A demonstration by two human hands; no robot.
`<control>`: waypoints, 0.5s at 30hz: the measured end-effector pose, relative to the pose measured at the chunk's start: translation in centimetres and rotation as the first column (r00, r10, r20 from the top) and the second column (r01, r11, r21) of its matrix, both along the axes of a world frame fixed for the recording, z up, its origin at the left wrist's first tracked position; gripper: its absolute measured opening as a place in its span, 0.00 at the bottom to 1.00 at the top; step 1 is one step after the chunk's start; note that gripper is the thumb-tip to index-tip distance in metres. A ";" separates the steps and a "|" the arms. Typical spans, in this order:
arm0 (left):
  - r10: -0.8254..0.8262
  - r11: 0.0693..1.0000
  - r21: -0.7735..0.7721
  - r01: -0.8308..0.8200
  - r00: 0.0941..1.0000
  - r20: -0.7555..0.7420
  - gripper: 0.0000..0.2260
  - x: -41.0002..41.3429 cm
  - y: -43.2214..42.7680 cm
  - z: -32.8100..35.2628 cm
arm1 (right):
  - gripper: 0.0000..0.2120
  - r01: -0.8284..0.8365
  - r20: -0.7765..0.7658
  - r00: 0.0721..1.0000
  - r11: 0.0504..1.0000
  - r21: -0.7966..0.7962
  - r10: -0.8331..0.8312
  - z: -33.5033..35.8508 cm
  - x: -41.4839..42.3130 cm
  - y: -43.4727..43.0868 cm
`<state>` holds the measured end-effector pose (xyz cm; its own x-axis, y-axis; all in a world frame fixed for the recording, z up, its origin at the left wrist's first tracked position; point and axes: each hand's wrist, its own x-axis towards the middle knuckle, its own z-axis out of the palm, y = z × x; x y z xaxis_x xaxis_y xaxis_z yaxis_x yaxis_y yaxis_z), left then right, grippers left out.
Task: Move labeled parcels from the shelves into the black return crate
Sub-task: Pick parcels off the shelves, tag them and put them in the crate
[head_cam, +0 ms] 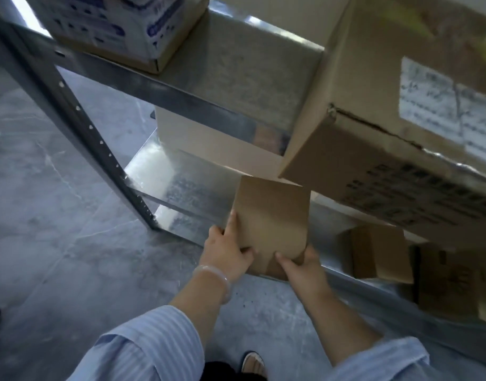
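Brown cardboard, plain and unmarked on the face that shows: the small box point(272, 224) sits directly below the big carton point(374, 92), at the front lip of the shelf point(187, 185) that runs under that carton. No label can be seen on it from this side, and the black crate is out of sight.

It looks light. Its walls are flat and crisp, with no sag or bulge, so it should stay stiff under a moderate squeeze. Matte card gives bare skin good friction, and slipping seems unlikely. The weak spots are probably the broad faces, which could dent if pressed in the middle. The corners and edges are the better places to hold, one hand to each side and low down, so the base is carried too.

That is roughly how the hands sit. The left hand point(225, 254) grips the box's lower corner on the side away from the big carton, fingers lying up the side edge and thumb pressed on the front face. The right hand point(302, 266) grips the opposite lower corner, thumb on the front and fingers curled out of sight behind or beneath. Both are clamped on the box, set apart by its width.
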<state>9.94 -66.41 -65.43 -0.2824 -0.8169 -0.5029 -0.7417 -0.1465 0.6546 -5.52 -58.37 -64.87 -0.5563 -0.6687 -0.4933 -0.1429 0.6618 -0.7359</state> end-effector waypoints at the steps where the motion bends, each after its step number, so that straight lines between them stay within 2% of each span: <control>1: 0.017 1.000 0.020 -0.017 1.000 0.015 0.42 0.9 0.7 1.1 | 0.28 -0.033 0.009 0.999 0.999 0.004 0.033 1.6 0.8 0.5; 9: 0.175 0.975 0.123 -0.187 0.979 0.100 0.41 8.1 5.9 12.0 | 0.38 -0.159 0.092 0.984 0.986 0.059 0.153 12.6 6.1 3.6; 12: 0.234 0.954 0.168 -0.248 0.967 0.096 0.41 10.3 7.0 15.6 | 0.35 -0.190 0.217 0.959 0.982 0.015 0.182 15.9 7.9 3.9; 15: 0.328 0.927 0.164 -0.336 0.942 0.075 0.41 11.6 7.7 18.2 | 0.28 -0.231 0.243 0.941 0.972 -0.042 0.235 18.6 9.2 3.5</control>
<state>21.52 -58.74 -47.21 0.0161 -0.7598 -0.6500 -0.6593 -0.4968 0.5644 3.73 -54.85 -46.32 -0.2477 -0.7724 -0.5849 -0.1066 0.6217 -0.7759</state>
